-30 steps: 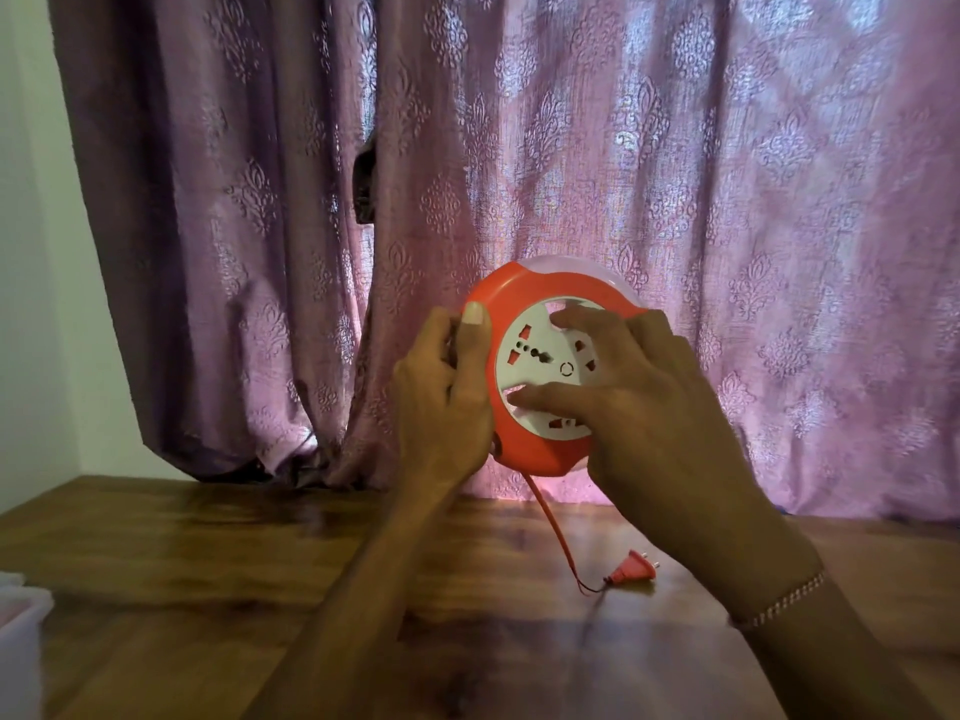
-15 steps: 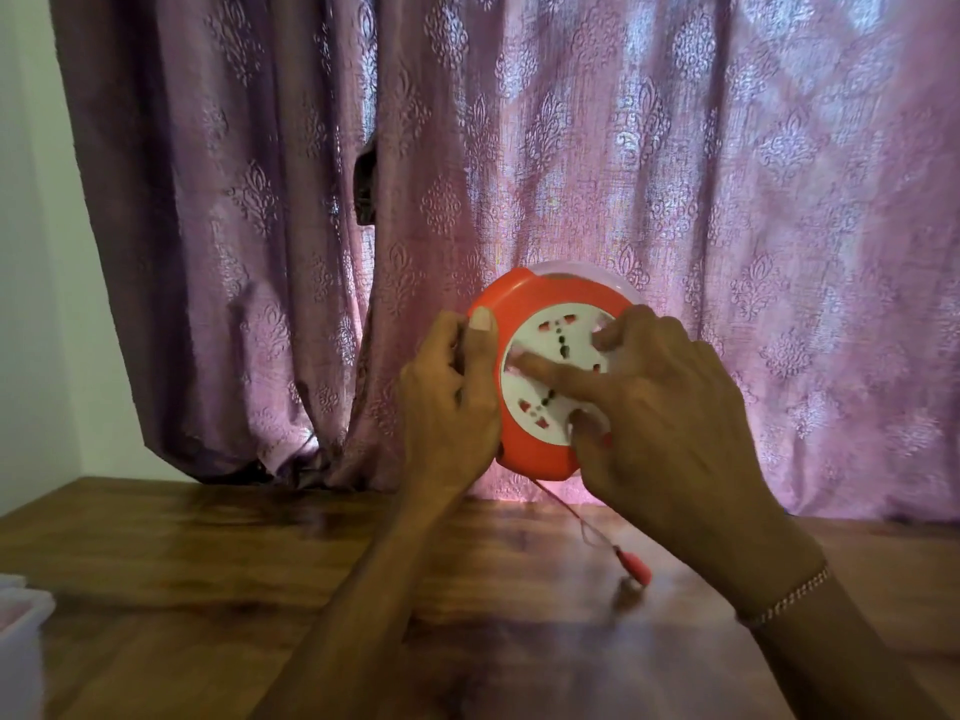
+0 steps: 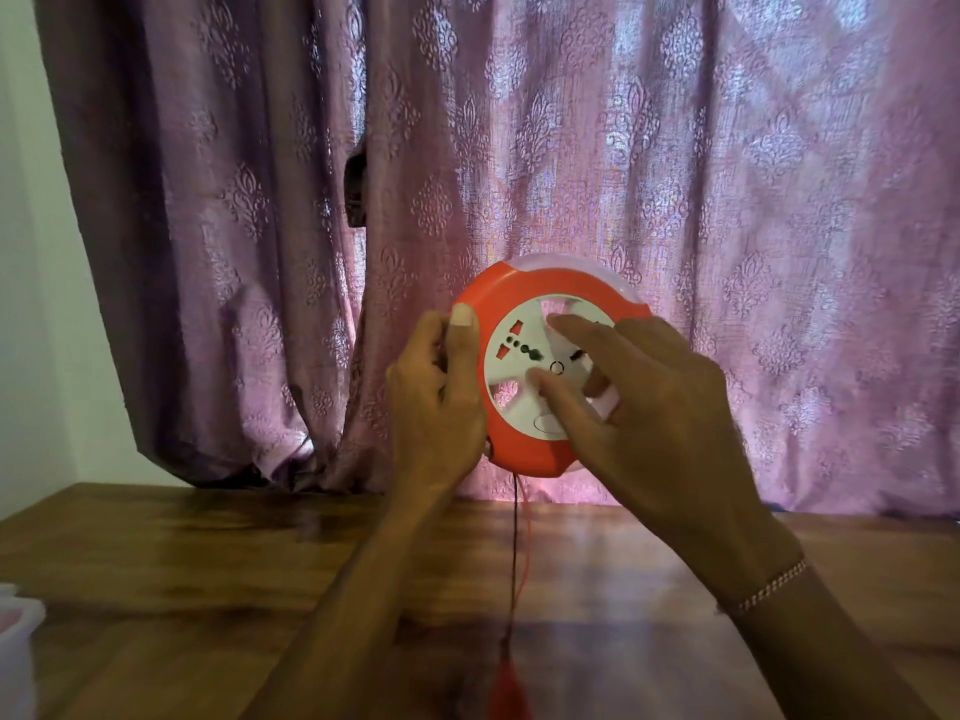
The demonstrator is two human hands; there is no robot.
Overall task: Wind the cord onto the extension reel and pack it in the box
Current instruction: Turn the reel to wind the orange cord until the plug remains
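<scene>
Reel (image 3: 524, 298) up front, held in the air above the desk, but biggest thing first: mauve patterned curtain (image 3: 675, 174) fills the whole back. Below it, wooden desk (image 3: 156, 589), glossy. Then the reel itself, orange rim w/ white socket face, upright, face toward the camera. Left hand (image 3: 434, 402) grips the reel's left edge, thumb up over the rim, fingers wrapped behind. Right hand (image 3: 660, 413) not gripping, fingers spread fairly straight, tips pressing on the white face. Thin orange cord (image 3: 516, 553) hangs straight down from the reel's bottom. Orange plug (image 3: 506, 688) at cord's end, blurred, low over the desk. Bracelet (image 3: 769, 589) on right wrist.
</scene>
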